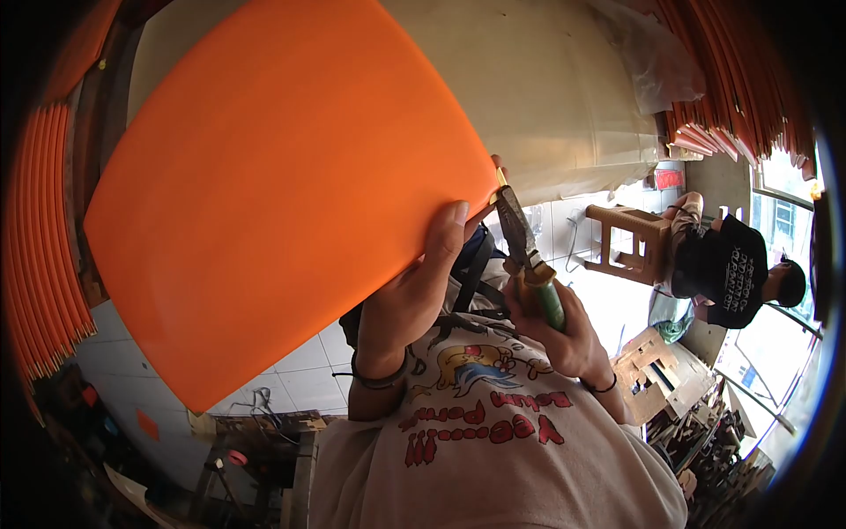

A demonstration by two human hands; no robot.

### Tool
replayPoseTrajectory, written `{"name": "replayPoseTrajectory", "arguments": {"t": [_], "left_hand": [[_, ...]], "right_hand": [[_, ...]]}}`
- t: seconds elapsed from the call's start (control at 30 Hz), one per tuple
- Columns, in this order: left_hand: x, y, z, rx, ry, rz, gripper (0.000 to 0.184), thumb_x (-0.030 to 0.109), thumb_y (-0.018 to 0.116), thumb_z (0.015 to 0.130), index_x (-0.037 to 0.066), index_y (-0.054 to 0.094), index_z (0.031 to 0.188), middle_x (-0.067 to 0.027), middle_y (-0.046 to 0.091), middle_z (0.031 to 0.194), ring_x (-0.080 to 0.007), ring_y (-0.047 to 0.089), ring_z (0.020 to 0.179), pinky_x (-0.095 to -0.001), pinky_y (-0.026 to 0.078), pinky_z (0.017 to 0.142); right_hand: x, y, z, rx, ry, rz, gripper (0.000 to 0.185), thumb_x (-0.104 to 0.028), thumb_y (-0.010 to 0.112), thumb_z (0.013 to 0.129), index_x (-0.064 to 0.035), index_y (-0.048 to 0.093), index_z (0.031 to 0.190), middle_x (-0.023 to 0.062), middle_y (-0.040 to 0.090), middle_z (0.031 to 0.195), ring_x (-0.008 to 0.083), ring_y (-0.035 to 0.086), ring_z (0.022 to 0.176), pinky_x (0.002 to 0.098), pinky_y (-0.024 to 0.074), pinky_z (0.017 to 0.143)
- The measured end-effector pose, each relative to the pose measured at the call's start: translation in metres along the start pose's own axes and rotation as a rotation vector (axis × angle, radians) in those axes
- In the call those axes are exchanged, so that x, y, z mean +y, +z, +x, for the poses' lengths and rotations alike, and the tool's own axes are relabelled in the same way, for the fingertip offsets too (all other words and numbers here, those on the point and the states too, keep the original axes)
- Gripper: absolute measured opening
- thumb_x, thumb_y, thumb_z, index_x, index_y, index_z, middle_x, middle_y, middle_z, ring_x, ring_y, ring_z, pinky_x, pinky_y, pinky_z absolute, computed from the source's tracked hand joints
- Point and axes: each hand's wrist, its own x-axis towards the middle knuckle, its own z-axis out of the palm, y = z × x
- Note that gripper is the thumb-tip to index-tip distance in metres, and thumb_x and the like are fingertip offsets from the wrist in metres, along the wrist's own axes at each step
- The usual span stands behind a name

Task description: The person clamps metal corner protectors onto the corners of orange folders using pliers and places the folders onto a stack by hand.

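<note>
Orange panel [291, 203] juts past nr edge of covered table [573, 106]. We pinch it nr one corner, L hand [421, 278], thumb on top, prob. to steady it vs. pliers [514, 220]; R hand [568, 335] wrapped round handles, nose at corner.

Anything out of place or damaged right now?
The orange sheet shows no obvious damage. Lower left, a small orange piece lies alone on the floor, as if dropped; lower right, scraps lie in a jumbled heap.
</note>
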Motion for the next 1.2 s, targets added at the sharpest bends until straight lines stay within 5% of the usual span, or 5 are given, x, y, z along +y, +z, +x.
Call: {"name": "replayPoseTrajectory", "arguments": {"t": [0.27,0.47,0.67,1.2], "left_hand": [[0.000,-0.006,-0.001,-0.027,-0.012,0.143,0.038,0.000,0.033,0.098,-0.014,0.033,0.133,-0.0311,0.046,0.131,-0.0394,0.051,0.122,-0.0452,0.046,0.105],[0.000,-0.003,-0.005,0.053,-0.077,0.130,0.038,0.000,0.033,0.098,-0.013,0.032,0.134,-0.0315,0.046,0.131,-0.0392,0.051,0.122,-0.0462,0.044,0.106],[0.001,-0.003,-0.003,0.019,-0.051,0.120,0.039,0.003,0.033,0.099,-0.013,0.032,0.135,-0.0312,0.046,0.131,-0.0388,0.051,0.123,-0.0452,0.045,0.106],[0.003,-0.004,-0.004,0.058,-0.109,0.177,0.041,0.007,0.036,0.099,-0.011,0.033,0.135,-0.0286,0.048,0.132,-0.0356,0.053,0.122,-0.0419,0.047,0.103]], "right_hand": [[0.006,-0.001,0.007,-0.048,0.094,0.182,0.031,-0.004,0.054,0.075,0.0009,0.054,0.106,0.0075,0.058,0.084,0.0183,0.055,0.072,0.0319,0.0469,0.070],[0.004,0.009,-0.005,0.047,0.008,0.347,0.033,0.003,0.051,0.078,0.0013,0.054,0.111,0.0089,0.062,0.096,0.0180,0.061,0.086,0.0320,0.0480,0.080],[0.001,-0.002,-0.009,-0.146,0.057,0.120,0.047,0.006,0.051,0.077,0.0014,0.052,0.123,0.0153,0.059,0.124,0.0216,0.059,0.109,0.0363,0.0460,0.094],[0.001,0.002,-0.009,-0.125,-0.030,0.142,0.049,0.007,0.048,0.070,0.0036,0.057,0.118,0.0174,0.049,0.137,0.0294,0.048,0.128,0.0388,0.0393,0.104]]}}
